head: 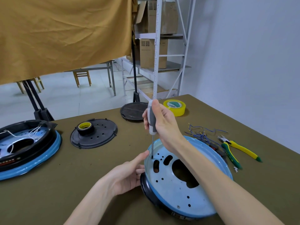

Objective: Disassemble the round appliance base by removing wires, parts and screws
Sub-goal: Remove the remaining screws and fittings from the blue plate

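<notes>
**Screwdriver tip down on round base plate**

Head view: round appliance base (181, 189) sits tilted near the tabletop's (90, 172) front edge, right of centre; blue rim, pale metal plate w/ cutouts facing up. Right hand (164, 125) wraps the grey/white screwdriver (152, 122), held upright, tip on the plate by the base's far-left rim. Left hand (128, 174) grips the base's left edge, fingers curled under it, thumb out along the rim. Loose blue wires (203, 133) lie just behind the base; yellow-green pliers (233, 148) toward the right edge. Second base (27, 146) at the left edge.
</notes>
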